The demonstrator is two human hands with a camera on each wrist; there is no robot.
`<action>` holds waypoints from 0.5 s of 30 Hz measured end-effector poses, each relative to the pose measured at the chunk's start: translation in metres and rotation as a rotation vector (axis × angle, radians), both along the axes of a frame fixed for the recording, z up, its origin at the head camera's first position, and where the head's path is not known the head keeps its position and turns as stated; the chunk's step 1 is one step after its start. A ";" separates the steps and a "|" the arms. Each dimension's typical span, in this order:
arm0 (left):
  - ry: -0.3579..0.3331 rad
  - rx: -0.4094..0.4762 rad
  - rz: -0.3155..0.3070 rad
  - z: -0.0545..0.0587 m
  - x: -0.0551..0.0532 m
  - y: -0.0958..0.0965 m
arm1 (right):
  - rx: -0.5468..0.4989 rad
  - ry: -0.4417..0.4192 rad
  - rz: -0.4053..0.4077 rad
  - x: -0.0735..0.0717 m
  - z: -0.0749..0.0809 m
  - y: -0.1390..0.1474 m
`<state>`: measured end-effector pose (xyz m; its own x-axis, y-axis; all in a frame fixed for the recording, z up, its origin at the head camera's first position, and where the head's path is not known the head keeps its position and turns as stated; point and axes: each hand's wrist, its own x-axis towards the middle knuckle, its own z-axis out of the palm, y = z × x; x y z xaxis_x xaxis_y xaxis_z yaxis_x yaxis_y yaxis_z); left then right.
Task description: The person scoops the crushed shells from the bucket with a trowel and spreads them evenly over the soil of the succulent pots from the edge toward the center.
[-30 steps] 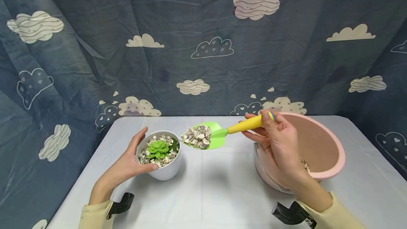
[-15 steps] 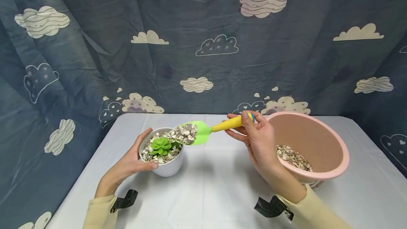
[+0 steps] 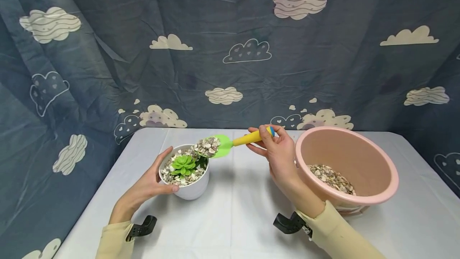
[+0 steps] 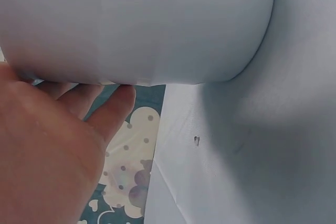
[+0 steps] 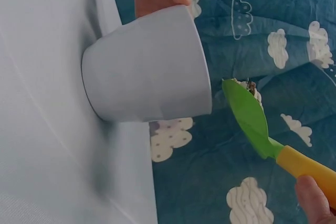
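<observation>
My left hand (image 3: 143, 185) holds a white plant pot (image 3: 194, 190) from its left side, thumb at the near rim and fingers round the far side. Inside the pot, a green succulent (image 3: 184, 165) stands amid pale gravel. My right hand (image 3: 282, 155) grips the yellow handle of a small green trowel (image 3: 225, 145), whose blade carries a heap of gravel (image 3: 207, 147) over the pot's right rim. In the right wrist view, the trowel blade (image 5: 247, 114) tilts and stays a little apart from the pot (image 5: 149, 69). Only the pot's side shows in the left wrist view.
A large pink tub (image 3: 389, 189) with gravel (image 3: 332, 179) at its bottom stands on the right, close to my right forearm. White cloth (image 3: 223, 227) covers the table. Behind it hangs a dark blue curtain (image 3: 201, 11) with clouds.
My right hand has moved left from in front of the pink tub, bringing the loaded trowel from beside the pot to over its rim. My left hand keeps its hold.
</observation>
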<state>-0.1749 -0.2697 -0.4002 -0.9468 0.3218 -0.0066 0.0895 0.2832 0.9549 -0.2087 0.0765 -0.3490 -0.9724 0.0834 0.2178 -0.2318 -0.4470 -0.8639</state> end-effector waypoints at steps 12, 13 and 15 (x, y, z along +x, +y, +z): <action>-0.003 0.008 0.006 0.000 0.001 0.001 | 0.079 0.043 -0.024 -0.005 -0.006 -0.007; -0.004 0.008 0.007 -0.001 0.000 0.001 | 0.091 0.051 -0.026 -0.006 -0.006 -0.008; -0.005 0.010 0.005 -0.001 0.000 0.001 | 0.112 0.066 -0.030 -0.006 -0.005 -0.010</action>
